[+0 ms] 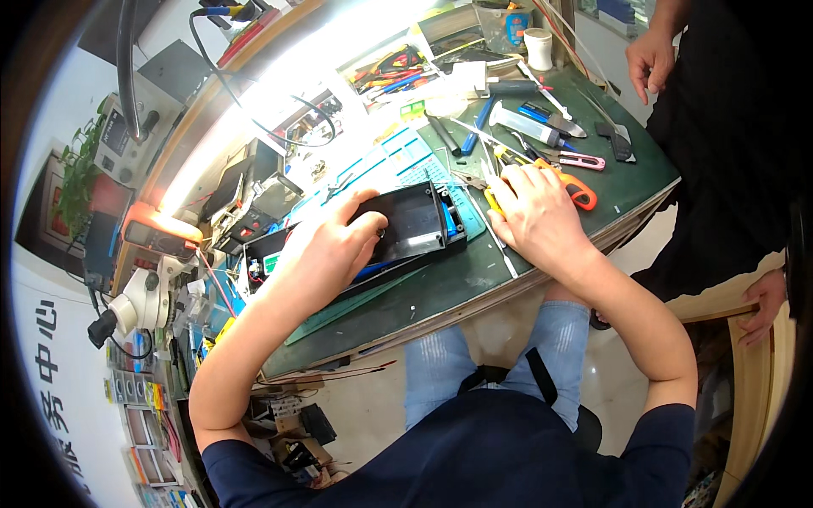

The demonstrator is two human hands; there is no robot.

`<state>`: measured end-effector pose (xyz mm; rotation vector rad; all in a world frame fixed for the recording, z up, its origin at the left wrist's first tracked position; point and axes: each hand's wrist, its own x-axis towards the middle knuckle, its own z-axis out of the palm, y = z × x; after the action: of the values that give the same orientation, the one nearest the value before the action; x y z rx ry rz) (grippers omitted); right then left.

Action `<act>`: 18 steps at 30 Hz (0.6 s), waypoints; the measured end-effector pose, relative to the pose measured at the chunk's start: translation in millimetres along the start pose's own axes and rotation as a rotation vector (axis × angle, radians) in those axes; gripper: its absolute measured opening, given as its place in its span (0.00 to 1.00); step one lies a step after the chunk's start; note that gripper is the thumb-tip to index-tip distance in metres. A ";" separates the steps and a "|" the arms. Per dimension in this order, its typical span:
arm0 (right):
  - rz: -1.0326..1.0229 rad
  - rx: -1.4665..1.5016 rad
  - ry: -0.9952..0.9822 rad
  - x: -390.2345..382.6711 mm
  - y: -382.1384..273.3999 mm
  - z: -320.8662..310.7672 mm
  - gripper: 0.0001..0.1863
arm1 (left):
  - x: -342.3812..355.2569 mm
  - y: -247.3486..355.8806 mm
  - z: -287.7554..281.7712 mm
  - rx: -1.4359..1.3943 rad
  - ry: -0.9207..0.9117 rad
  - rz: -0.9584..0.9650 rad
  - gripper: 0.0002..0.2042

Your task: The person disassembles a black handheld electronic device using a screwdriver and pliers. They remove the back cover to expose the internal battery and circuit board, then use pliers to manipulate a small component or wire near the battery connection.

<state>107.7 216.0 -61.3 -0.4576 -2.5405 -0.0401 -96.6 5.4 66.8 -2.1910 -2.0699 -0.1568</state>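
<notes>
My left hand [334, 241] grips the edge of a black plastic cover [412, 229], thumb and fingers closed on its rim. The cover lies tilted over a long black case [356, 286], which shows wires, a green circuit board [271, 263] and blue parts inside. To the right, my right hand [542, 207] is closed around the yellow handle of a pair of pliers [493, 201] on the bench. Its jaws point toward the blue work mat [398, 161]. Just beyond my right hand lies an orange-handled tool [581, 193].
Tools crowd the green bench [627, 212]: a syringe [525, 124], a pink utility knife [582, 160] and a blue-handled tool [478, 125]. A white jar [538, 49] stands at the back, and an orange multimeter [161, 230] at left. Another person's hand [650, 63] hangs beyond the right edge.
</notes>
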 end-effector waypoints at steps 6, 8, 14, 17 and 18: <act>-0.046 -0.037 0.121 -1.1 2.2 4.9 0.21 | 9.4 7.0 -13.9 -0.006 -0.142 -0.033 0.11; -0.039 -0.011 0.135 -0.6 1.7 4.3 0.20 | 11.2 6.4 -14.2 0.022 -0.170 -0.035 0.10; -0.045 -0.159 0.055 16.9 -0.5 1.2 0.14 | 7.9 -5.1 -15.8 -0.166 -0.208 -0.119 0.19; 0.114 0.085 0.107 21.7 5.8 3.4 0.17 | -10.4 -8.7 -13.0 -0.305 -0.225 -0.301 0.39; 0.135 0.222 0.157 27.2 7.9 -10.9 0.18 | -18.6 -12.7 -10.2 -0.321 -0.146 -0.239 0.42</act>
<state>94.4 230.7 -38.2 -0.5148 -2.3208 0.2446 -110.2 -13.9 74.2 -2.1675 -2.5430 -0.3870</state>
